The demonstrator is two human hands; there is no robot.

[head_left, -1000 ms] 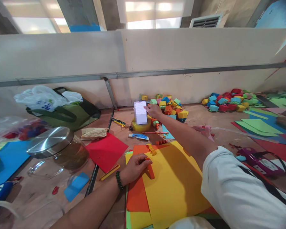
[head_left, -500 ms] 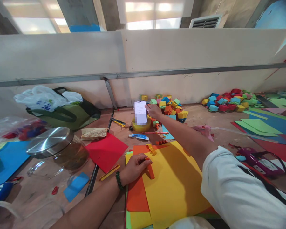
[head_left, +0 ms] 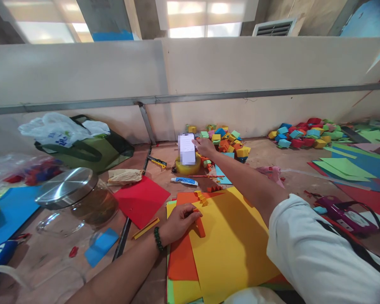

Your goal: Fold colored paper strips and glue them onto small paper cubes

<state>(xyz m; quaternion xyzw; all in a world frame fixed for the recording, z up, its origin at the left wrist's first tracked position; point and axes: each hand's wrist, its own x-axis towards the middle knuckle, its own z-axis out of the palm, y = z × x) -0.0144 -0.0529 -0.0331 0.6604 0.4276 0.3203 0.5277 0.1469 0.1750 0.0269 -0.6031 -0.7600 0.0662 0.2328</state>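
Observation:
My left hand [head_left: 182, 221], with a green bead bracelet at its wrist, rests on the paper stack with fingers curled. An orange paper strip [head_left: 200, 226] sits between its thumb and fingers. Beneath lie a large yellow sheet [head_left: 234, 249] and an orange sheet [head_left: 182, 264]. My right hand [head_left: 205, 147] reaches far forward and is closed at the right edge of a phone [head_left: 188, 148], its fingertips on the lit screen's edge. The phone stands tilted upright at a yellow tape roll [head_left: 186, 168]. Small folded yellow paper pieces [head_left: 201, 197] lie beyond my left hand.
Colourful paper cubes [head_left: 229, 141] are heaped by the wall, with another heap [head_left: 299, 133] farther right. Left stand a lidded glass jug [head_left: 95, 207] and a green bag [head_left: 114, 152]. A cutter [head_left: 158, 162], a blue-white tube [head_left: 184, 181] and a purple device [head_left: 345, 215] lie around.

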